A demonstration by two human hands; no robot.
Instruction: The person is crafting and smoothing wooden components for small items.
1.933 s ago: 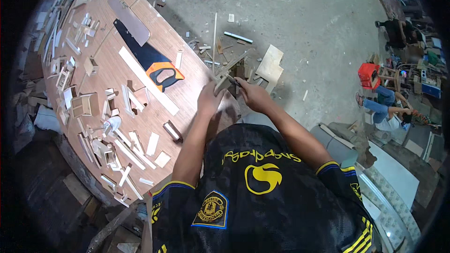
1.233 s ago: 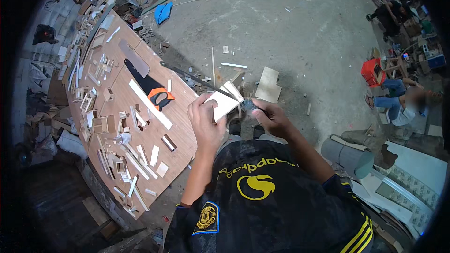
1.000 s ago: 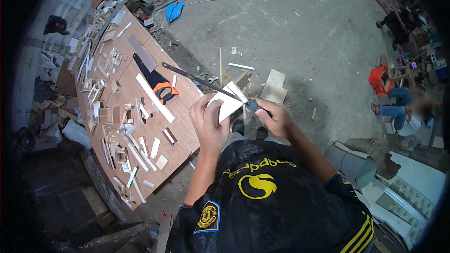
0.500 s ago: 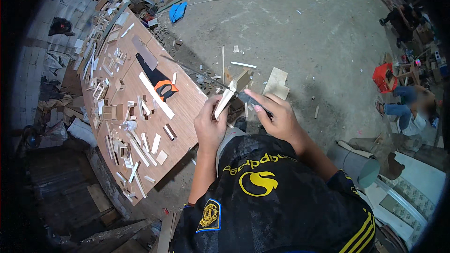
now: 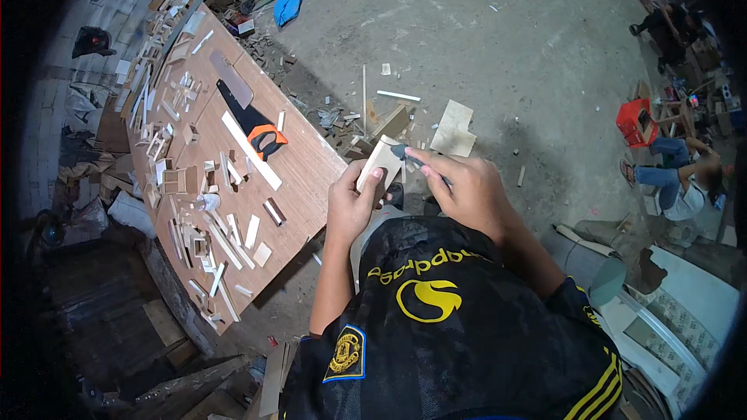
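Observation:
My left hand [image 5: 352, 201] grips a small pale wooden block [image 5: 380, 162] with its thumb along the near face. The block is tilted, its upper end toward my right hand. My right hand [image 5: 465, 190] is closed around the dark handle of a file [image 5: 420, 163], index finger stretched along it. The front of the file meets the right edge of the block; its long thin blade cannot be made out here.
A plywood table [image 5: 299, 187] on the left carries a handsaw with an orange-and-black handle [image 5: 266, 141], wood strips and small wooden pieces. Offcuts and a notched board [image 5: 454, 128] lie on the floor ahead. Far right, a person sits near a red container [image 5: 636, 122].
The file's long blade, earlier seen reaching left across the block, is no longer visible. The block has turned to show a broader face. My view has shifted slightly.

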